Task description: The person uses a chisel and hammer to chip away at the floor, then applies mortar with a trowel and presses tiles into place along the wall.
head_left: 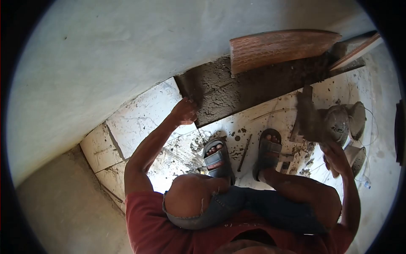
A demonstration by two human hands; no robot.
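The mortar strip (253,86) is laid along the wall base, long axis lower L to upper R, ahead of the feet. The L hand (185,111) is pressed at its L end, fingers curled; any grip can't be told. The R hand (335,155) is closed on a mortar-laden trowel (306,116), held just short of the strip's R part, below a leant tile (275,48).

Left hand (185,111): centre of frame, on the grey mortar bed (253,86).
Right hand (336,156): right side, gripping a mortar-caked trowel (306,116).
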